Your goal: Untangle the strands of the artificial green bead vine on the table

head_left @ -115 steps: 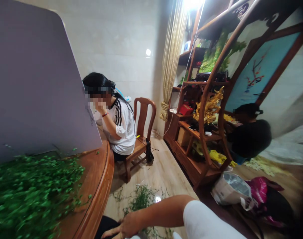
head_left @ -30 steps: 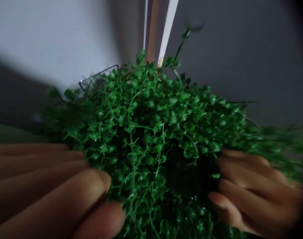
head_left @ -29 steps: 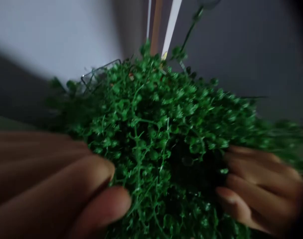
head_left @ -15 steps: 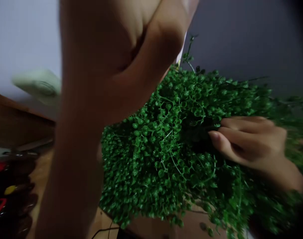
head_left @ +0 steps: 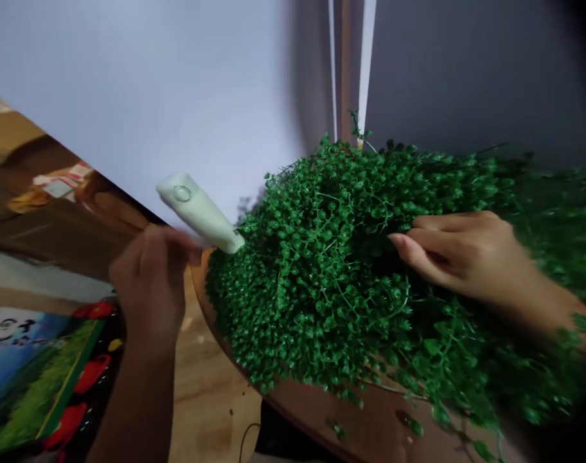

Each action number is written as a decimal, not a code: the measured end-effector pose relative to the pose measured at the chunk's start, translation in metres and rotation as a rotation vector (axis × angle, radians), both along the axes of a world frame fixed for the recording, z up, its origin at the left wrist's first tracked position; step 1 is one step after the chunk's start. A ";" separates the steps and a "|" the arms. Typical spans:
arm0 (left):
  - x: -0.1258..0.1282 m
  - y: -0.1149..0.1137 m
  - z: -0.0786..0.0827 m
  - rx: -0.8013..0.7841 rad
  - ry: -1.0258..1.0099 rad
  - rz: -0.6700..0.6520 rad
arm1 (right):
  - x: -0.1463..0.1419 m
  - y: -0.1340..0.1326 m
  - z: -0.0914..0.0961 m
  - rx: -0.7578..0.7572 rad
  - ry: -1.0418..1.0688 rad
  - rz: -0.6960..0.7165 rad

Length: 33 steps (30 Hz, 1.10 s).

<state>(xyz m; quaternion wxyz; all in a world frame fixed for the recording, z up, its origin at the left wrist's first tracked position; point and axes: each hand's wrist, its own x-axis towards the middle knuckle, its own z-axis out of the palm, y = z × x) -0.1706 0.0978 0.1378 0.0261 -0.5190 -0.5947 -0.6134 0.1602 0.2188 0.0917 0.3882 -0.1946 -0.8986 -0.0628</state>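
1. Gripping a pale green plastic handle with a round button, the left hand curls closed around it; the handle's tip touches the foliage.
2. Pressing into a dense mound of small-leaved green sprigs, the right hand stays open, fingers spread.
3. Resting on a curved reddish-brown wooden desk, that mound sits before a pale upright board.

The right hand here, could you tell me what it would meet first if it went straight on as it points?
The right hand would meet the small-leaved green vines; its fingertips already seem among them, though depth is unclear.
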 end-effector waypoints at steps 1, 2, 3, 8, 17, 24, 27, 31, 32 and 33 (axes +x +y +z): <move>-0.010 -0.018 -0.019 0.042 -0.023 0.038 | 0.000 0.000 0.000 -0.007 0.005 0.003; -0.020 -0.034 -0.040 0.057 -0.078 0.096 | 0.000 0.001 -0.001 -0.009 0.007 0.007; -0.029 -0.049 -0.061 -0.030 -0.085 0.187 | 0.001 0.001 -0.002 -0.005 0.007 0.010; -0.050 -0.079 -0.132 -0.362 -0.077 0.048 | 0.001 0.001 -0.005 0.038 0.027 0.031; -0.014 -0.056 -0.129 -0.382 0.259 0.030 | 0.001 0.002 -0.005 -0.053 0.005 -0.023; -0.007 -0.081 -0.141 -0.164 0.132 0.033 | 0.000 -0.002 -0.003 -0.081 0.004 -0.057; 0.002 -0.085 -0.150 -0.056 -0.030 0.052 | -0.001 -0.003 -0.002 -0.081 0.006 -0.057; 0.022 -0.085 -0.178 0.091 -0.370 0.250 | -0.002 -0.003 -0.002 -0.084 -0.009 -0.051; 0.026 -0.087 -0.191 0.080 -0.471 0.301 | -0.002 -0.003 -0.002 -0.082 -0.006 -0.053; 0.030 -0.090 -0.205 0.056 -0.535 0.332 | -0.002 -0.003 -0.002 -0.082 -0.001 -0.057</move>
